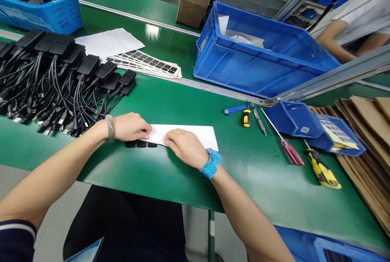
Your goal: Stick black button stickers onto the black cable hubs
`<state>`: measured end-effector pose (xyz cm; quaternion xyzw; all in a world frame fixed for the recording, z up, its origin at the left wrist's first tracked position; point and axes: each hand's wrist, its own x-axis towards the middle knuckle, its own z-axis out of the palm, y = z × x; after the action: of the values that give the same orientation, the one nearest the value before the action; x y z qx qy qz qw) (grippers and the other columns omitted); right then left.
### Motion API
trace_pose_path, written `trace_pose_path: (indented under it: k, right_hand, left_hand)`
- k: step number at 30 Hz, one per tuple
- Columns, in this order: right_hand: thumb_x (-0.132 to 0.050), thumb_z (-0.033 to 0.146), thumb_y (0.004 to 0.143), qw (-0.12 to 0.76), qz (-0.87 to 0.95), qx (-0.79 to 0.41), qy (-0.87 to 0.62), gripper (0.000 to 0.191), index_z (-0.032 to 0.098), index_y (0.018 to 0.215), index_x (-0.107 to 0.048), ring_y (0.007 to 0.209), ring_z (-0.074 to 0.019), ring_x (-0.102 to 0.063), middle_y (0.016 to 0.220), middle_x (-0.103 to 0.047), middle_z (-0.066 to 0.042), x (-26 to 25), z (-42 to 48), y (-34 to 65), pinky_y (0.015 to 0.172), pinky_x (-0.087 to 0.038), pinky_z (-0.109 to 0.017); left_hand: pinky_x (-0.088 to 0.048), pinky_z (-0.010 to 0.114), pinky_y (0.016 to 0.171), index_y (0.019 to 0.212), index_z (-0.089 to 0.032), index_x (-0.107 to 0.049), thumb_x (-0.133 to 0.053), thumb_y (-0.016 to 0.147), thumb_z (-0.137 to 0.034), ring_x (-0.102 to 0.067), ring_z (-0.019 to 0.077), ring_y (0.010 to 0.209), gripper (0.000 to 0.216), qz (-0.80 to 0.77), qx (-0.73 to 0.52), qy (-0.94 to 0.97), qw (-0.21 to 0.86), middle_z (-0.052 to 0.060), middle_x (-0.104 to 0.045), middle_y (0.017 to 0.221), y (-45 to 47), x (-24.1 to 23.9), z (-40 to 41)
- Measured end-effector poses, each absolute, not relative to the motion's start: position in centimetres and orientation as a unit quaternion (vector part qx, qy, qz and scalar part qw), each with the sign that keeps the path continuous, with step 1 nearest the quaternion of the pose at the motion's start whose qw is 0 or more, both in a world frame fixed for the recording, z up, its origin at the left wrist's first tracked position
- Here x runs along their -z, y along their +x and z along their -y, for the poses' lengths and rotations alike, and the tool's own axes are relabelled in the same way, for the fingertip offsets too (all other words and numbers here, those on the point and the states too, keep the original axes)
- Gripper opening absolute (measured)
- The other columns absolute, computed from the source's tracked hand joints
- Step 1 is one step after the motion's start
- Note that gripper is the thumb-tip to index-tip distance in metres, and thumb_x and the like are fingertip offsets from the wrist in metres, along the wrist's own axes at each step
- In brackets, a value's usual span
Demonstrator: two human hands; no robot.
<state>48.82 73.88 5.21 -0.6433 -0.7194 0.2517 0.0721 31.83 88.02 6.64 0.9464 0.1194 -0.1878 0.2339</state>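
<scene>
A narrow white sheet (202, 134) lies across the green bench in front of me. My left hand (132, 127), wearing a grey bangle, is closed on its left end with thumb and fingers together. Curled over the sheet's lower edge near the middle, my right hand (185, 146) grips it too; a blue band circles that wrist. Several black rounded pieces (141, 144) show just below the sheet, beside my left hand. Whether they are attached to it I cannot tell. Both sets of fingertips are partly hidden.
Black adapters with cables (88, 65) are heaped at left, by printed strips (152, 61) and paper (111, 42). Blue bins (243, 65) stand behind. At right lie a yellow-black screwdriver (246, 118), a red-handled screwdriver (291, 152), a yellow-black tool (323, 170) and cardboard (365, 132). A person stands beyond.
</scene>
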Motion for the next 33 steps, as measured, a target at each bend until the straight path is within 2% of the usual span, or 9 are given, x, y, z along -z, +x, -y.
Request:
trace_pose_path:
  k: [4,9,13,16,19,22,25,28,33]
  right_hand:
    - [-0.046,0.021,0.099,0.064,0.697,-0.275,-0.659,0.018,0.016,0.091,-0.062,0.075,-0.0163,-0.061,0.084,-0.069,-0.005,-4.9,-74.0,47.0,0.064,-0.031,-0.026]
    - [-0.05,0.024,0.097,0.121,0.704,-0.294,-0.636,0.017,0.018,0.088,-0.062,0.073,-0.0143,-0.059,0.085,-0.068,-0.003,-3.7,-73.6,47.3,0.063,-0.031,-0.025]
    - [-0.056,0.018,0.093,0.103,0.705,-0.304,-0.632,0.009,0.017,0.087,-0.062,0.076,-0.0146,-0.059,0.086,-0.068,-0.003,-4.2,-73.3,48.0,0.066,-0.035,-0.024]
    - [-0.049,0.015,0.095,0.078,0.693,-0.262,-0.668,0.013,0.015,0.089,-0.06,0.076,-0.0167,-0.06,0.086,-0.068,-0.005,-4.4,-73.3,47.8,0.067,-0.034,-0.027]
    - [-0.045,0.016,0.098,0.101,0.685,-0.268,-0.67,0.014,0.017,0.093,-0.059,0.075,-0.0166,-0.061,0.086,-0.068,-0.004,-4.0,-73.4,47.9,0.067,-0.034,-0.027]
    - [-0.049,0.023,0.098,0.12,0.691,-0.301,-0.647,0.014,0.018,0.092,-0.06,0.074,-0.0151,-0.06,0.085,-0.068,-0.002,-3.8,-73.4,48.7,0.066,-0.034,-0.026]
    - [-0.051,0.025,0.097,0.062,0.712,-0.278,-0.642,0.017,0.017,0.087,-0.063,0.078,-0.017,-0.061,0.087,-0.068,-0.005,-4.3,-73.2,49.3,0.065,-0.033,-0.026]
    - [-0.044,0.025,0.1,0.003,0.704,-0.223,-0.674,0.023,0.015,0.092,-0.062,0.079,-0.0197,-0.063,0.09,-0.069,-0.009,-4.4,-73.0,49.3,0.064,-0.032,-0.028]
    - [-0.042,0.03,0.101,0.024,0.726,-0.216,-0.652,0.022,0.019,0.094,-0.06,0.078,-0.0183,-0.063,0.089,-0.071,-0.005,-3.1,-72.5,50.7,0.064,-0.031,-0.028]
  left_hand:
    - [-0.029,0.026,0.055,0.086,-0.021,-0.063,-0.054,0.093,-0.042,-0.06,0.018,0.073,0.024,-0.114,0.153,0.964,0.188,0.001,-0.067,0.082,31.7,-5.7,-87.9]
    - [-0.033,0.026,0.059,0.083,-0.021,-0.065,-0.049,0.096,-0.032,-0.063,0.0185,0.084,0.024,-0.059,0.138,0.977,0.153,0.001,-0.069,0.087,32.6,-4.6,-86.9]
    - [-0.035,0.027,0.06,0.083,-0.018,-0.065,-0.05,0.096,-0.03,-0.064,0.0203,0.082,0.023,-0.094,0.163,0.976,0.11,0.004,-0.069,0.088,33.0,-4.9,-86.4]
    - [-0.033,0.027,0.056,0.088,-0.018,-0.063,-0.049,0.096,-0.043,-0.064,0.0205,0.076,0.029,-0.102,0.163,0.974,0.117,0.005,-0.069,0.087,32.9,-5.0,-86.1]
    - [-0.031,0.027,0.053,0.098,-0.021,-0.061,-0.045,0.095,-0.055,-0.064,0.0211,0.073,0.038,-0.095,0.137,0.978,0.123,0.005,-0.069,0.085,32.9,-4.8,-85.9]
    - [-0.029,0.027,0.053,0.096,-0.023,-0.062,-0.041,0.098,-0.049,-0.064,0.0212,0.077,0.033,-0.076,0.155,0.977,0.124,0.004,-0.07,0.088,33.2,-4.7,-85.8]
    - [-0.027,0.027,0.053,0.089,-0.022,-0.062,-0.043,0.099,-0.043,-0.064,0.0204,0.077,0.03,-0.064,0.179,0.973,0.128,0.003,-0.07,0.088,33.4,-4.8,-85.8]
    - [-0.027,0.027,0.053,0.086,-0.022,-0.062,-0.043,0.099,-0.04,-0.064,0.02,0.076,0.029,-0.066,0.173,0.974,0.13,0.004,-0.071,0.088,33.4,-4.4,-86.0]
    - [-0.03,0.027,0.055,0.084,-0.022,-0.063,-0.044,0.097,-0.043,-0.065,0.0208,0.075,0.032,-0.075,0.116,0.982,0.125,0.004,-0.071,0.083,33.2,-2.6,-86.3]
